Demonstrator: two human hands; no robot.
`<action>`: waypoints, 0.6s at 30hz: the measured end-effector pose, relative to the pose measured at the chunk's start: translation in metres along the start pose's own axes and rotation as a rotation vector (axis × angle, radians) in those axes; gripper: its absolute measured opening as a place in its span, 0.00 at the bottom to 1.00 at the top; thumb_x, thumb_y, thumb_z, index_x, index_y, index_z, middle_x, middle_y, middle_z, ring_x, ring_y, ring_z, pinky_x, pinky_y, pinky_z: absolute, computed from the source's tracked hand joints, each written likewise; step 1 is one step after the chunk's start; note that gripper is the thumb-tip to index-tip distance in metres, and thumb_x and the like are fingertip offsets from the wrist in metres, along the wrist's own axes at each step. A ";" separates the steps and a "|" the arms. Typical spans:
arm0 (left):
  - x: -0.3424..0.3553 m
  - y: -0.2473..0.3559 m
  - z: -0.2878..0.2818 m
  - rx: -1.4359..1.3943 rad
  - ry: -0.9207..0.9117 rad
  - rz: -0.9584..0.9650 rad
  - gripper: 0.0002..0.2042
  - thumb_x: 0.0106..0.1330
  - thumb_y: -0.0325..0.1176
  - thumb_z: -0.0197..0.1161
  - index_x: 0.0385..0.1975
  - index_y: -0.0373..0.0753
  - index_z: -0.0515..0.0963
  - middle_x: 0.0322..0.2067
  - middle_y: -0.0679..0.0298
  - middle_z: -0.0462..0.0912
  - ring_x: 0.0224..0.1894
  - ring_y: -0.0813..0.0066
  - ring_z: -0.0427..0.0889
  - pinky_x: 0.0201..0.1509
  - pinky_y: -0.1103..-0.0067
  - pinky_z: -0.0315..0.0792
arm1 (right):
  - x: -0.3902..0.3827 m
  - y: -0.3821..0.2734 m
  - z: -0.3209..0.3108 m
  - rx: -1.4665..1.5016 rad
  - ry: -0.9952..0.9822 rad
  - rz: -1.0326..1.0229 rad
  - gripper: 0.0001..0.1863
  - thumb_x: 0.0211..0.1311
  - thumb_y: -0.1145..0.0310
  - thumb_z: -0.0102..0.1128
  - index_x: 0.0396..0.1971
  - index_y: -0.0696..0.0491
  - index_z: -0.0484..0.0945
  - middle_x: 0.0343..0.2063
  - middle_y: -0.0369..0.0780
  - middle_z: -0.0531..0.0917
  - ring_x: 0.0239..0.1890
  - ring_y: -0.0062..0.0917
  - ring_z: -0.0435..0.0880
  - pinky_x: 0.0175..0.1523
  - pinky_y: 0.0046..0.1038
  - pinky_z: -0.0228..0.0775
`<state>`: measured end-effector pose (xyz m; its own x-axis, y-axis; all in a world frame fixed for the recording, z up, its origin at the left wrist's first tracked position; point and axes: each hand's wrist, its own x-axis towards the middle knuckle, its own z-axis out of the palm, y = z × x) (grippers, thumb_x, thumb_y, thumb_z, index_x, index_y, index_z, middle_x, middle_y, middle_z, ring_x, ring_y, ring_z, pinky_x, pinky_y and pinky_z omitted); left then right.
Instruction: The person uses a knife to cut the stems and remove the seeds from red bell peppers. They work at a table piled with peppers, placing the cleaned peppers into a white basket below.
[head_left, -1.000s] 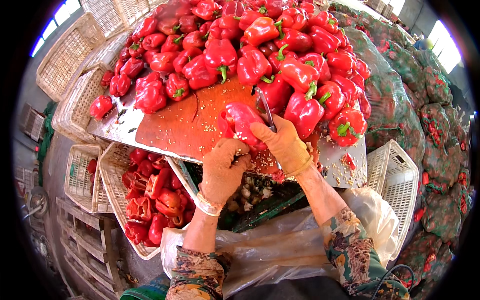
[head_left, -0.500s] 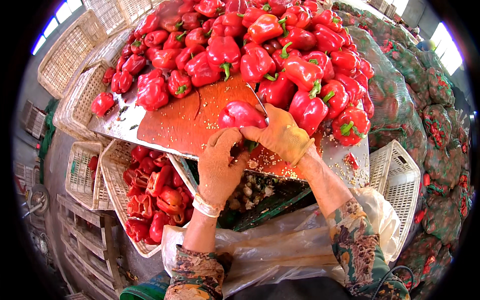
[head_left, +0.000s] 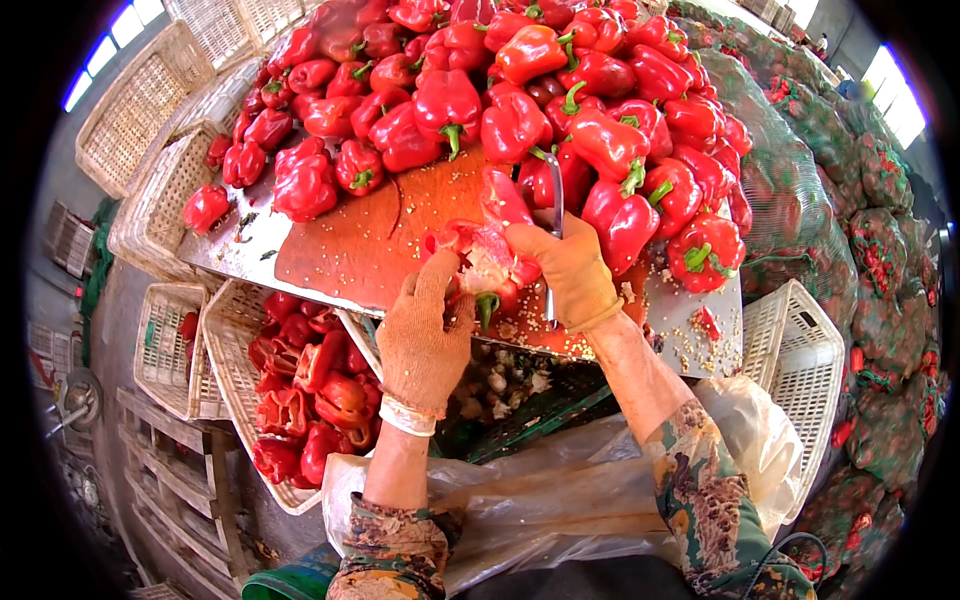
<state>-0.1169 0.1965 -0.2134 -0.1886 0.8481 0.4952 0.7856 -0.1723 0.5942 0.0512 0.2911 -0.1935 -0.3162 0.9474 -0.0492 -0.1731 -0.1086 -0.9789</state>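
My two gloved hands hold a split red bell pepper (head_left: 478, 255) above the near edge of an orange-red cutting board (head_left: 345, 245). Its pale seedy inside faces up, and the green stem hangs toward me. My left hand (head_left: 428, 335), in an orange glove, closes its fingers on the pepper's left side. The right hand (head_left: 572, 270), also gloved, is closed on a thin curved metal blade (head_left: 557, 190), its thumb pressing the pepper's right side. Part of the blade hides behind the fingers. Seeds lie scattered on the board.
Whole red peppers (head_left: 450, 105) are heaped beyond the board. A white crate (head_left: 225, 350) of cut peppers stands at lower left. Below the board's front edge lie discarded cores (head_left: 505, 380). Another white crate (head_left: 815, 360) and filled mesh sacks (head_left: 770, 170) stand at right.
The pepper was whole-looking on the board; now it is split open, its inside showing. My right hand has turned, bringing the curved blade upright, and the left has shifted slightly left.
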 end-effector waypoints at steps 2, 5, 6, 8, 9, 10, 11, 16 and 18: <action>-0.001 0.001 -0.011 0.024 -0.042 -0.009 0.21 0.61 0.33 0.68 0.56 0.44 0.76 0.40 0.52 0.84 0.42 0.47 0.85 0.40 0.61 0.78 | 0.010 0.024 -0.003 0.057 0.024 0.031 0.17 0.60 0.64 0.69 0.46 0.57 0.81 0.35 0.32 0.81 0.36 0.16 0.77 0.41 0.24 0.71; -0.001 -0.001 -0.025 -0.029 -0.141 -0.091 0.23 0.58 0.36 0.72 0.55 0.45 0.76 0.42 0.53 0.84 0.43 0.47 0.85 0.41 0.60 0.78 | -0.014 0.015 0.015 0.307 0.008 0.042 0.11 0.67 0.65 0.61 0.31 0.58 0.83 0.21 0.30 0.80 0.26 0.15 0.77 0.31 0.23 0.69; 0.001 0.002 -0.028 0.053 -0.222 -0.125 0.24 0.57 0.38 0.73 0.55 0.45 0.76 0.43 0.53 0.83 0.43 0.47 0.85 0.42 0.60 0.78 | -0.011 0.025 0.015 0.255 -0.023 -0.021 0.11 0.67 0.65 0.61 0.30 0.58 0.83 0.22 0.30 0.81 0.25 0.15 0.77 0.30 0.23 0.68; 0.004 0.011 -0.028 0.202 -0.389 -0.189 0.27 0.54 0.40 0.75 0.54 0.45 0.76 0.46 0.54 0.83 0.44 0.47 0.84 0.43 0.59 0.78 | -0.007 0.032 0.016 0.251 -0.065 -0.067 0.11 0.67 0.66 0.60 0.30 0.57 0.83 0.22 0.31 0.82 0.23 0.16 0.77 0.29 0.22 0.67; 0.003 0.010 -0.026 0.147 -0.346 -0.158 0.27 0.54 0.40 0.75 0.55 0.44 0.76 0.46 0.54 0.83 0.45 0.48 0.84 0.44 0.59 0.78 | -0.007 0.034 0.014 0.304 -0.057 -0.023 0.10 0.67 0.65 0.60 0.29 0.56 0.83 0.21 0.32 0.81 0.22 0.17 0.77 0.27 0.22 0.67; 0.001 0.006 -0.024 0.096 -0.299 -0.133 0.27 0.54 0.40 0.75 0.55 0.44 0.76 0.47 0.54 0.82 0.46 0.48 0.84 0.45 0.60 0.78 | -0.007 0.034 0.015 0.359 -0.054 0.026 0.10 0.67 0.65 0.60 0.28 0.54 0.82 0.20 0.32 0.80 0.22 0.17 0.77 0.26 0.21 0.67; -0.001 0.002 -0.023 0.046 -0.253 -0.107 0.28 0.53 0.40 0.75 0.55 0.44 0.75 0.48 0.54 0.82 0.46 0.48 0.84 0.46 0.60 0.78 | -0.007 0.033 0.017 0.414 -0.048 0.075 0.10 0.66 0.65 0.60 0.28 0.53 0.81 0.19 0.33 0.79 0.21 0.18 0.77 0.25 0.21 0.67; -0.008 -0.005 -0.017 -0.014 -0.301 -0.120 0.27 0.53 0.38 0.74 0.55 0.43 0.75 0.48 0.54 0.82 0.49 0.50 0.83 0.50 0.63 0.77 | -0.018 0.040 0.022 0.633 -0.030 0.150 0.15 0.65 0.50 0.64 0.41 0.46 0.80 0.27 0.28 0.83 0.20 0.16 0.78 0.20 0.18 0.65; -0.008 -0.006 -0.016 -0.045 -0.329 -0.125 0.26 0.54 0.37 0.72 0.54 0.42 0.75 0.49 0.54 0.82 0.50 0.50 0.83 0.51 0.63 0.77 | -0.013 0.059 0.018 0.681 0.037 0.139 0.19 0.64 0.46 0.64 0.42 0.46 0.81 0.28 0.29 0.84 0.21 0.17 0.79 0.20 0.20 0.67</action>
<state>-0.1295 0.1830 -0.2102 -0.0757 0.9788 0.1904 0.7406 -0.0727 0.6680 0.0282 0.2671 -0.2468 -0.3477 0.9195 -0.1834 -0.6838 -0.3825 -0.6214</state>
